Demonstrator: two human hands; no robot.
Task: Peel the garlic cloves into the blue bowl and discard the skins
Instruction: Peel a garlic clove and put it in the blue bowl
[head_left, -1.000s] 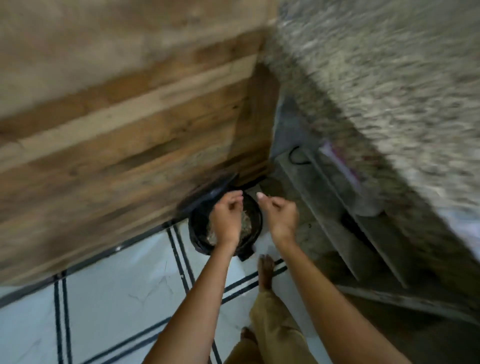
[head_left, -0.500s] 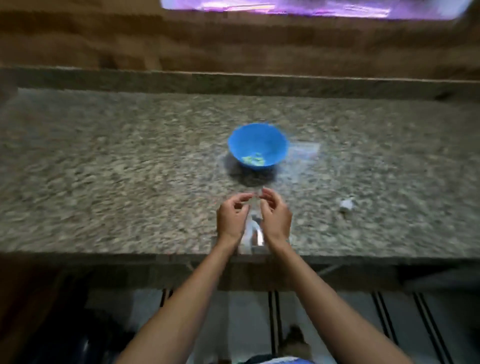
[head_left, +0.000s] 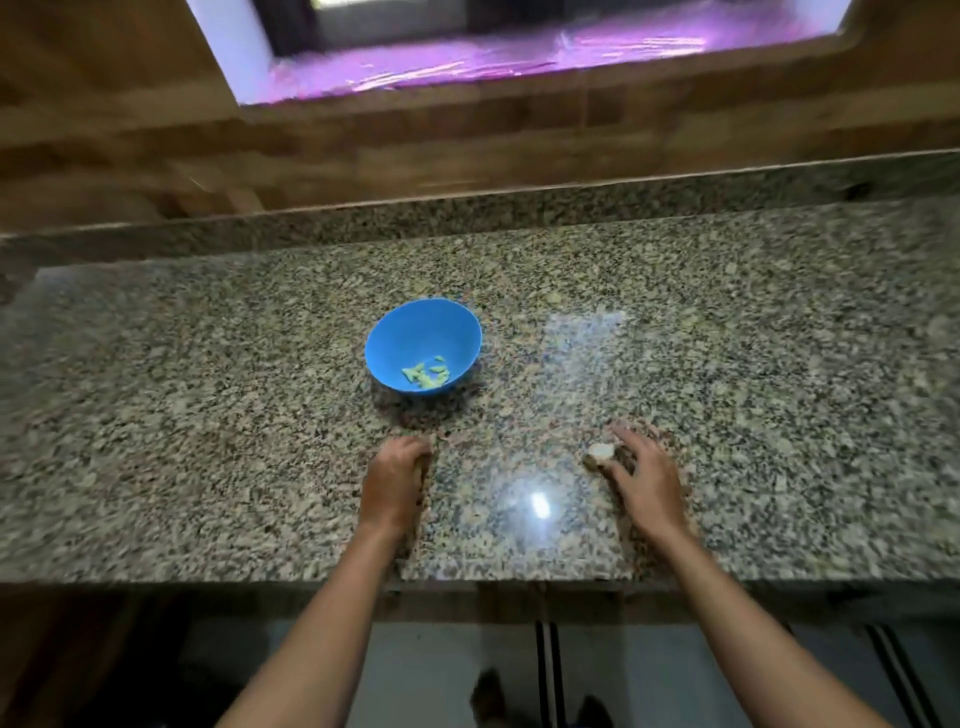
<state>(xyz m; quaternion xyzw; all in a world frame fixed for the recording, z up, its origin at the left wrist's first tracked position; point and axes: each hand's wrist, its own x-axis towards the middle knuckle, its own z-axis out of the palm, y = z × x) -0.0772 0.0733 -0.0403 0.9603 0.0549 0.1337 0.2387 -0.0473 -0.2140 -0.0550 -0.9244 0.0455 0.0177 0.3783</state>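
A blue bowl (head_left: 423, 332) stands on the granite counter (head_left: 727, 338) with several pale peeled garlic cloves (head_left: 426, 375) in its bottom. My right hand (head_left: 644, 475) lies on the counter to the bowl's right and nearer me. Its thumb and forefinger pinch a whitish unpeeled garlic piece (head_left: 599, 451) that sits on the stone. My left hand (head_left: 395, 480) rests on the counter just in front of the bowl, fingers curled under, and nothing shows in it.
The counter's front edge (head_left: 519, 579) runs just behind my wrists, with tiled floor and my feet below. A low granite upstand (head_left: 467, 213) and a wooden wall back the counter. A bright window opening (head_left: 519, 47) is above.
I have turned from the black bin on the floor up to the counter. My hands have parted: the right has gone right to the garlic piece, the left has dropped onto the counter.
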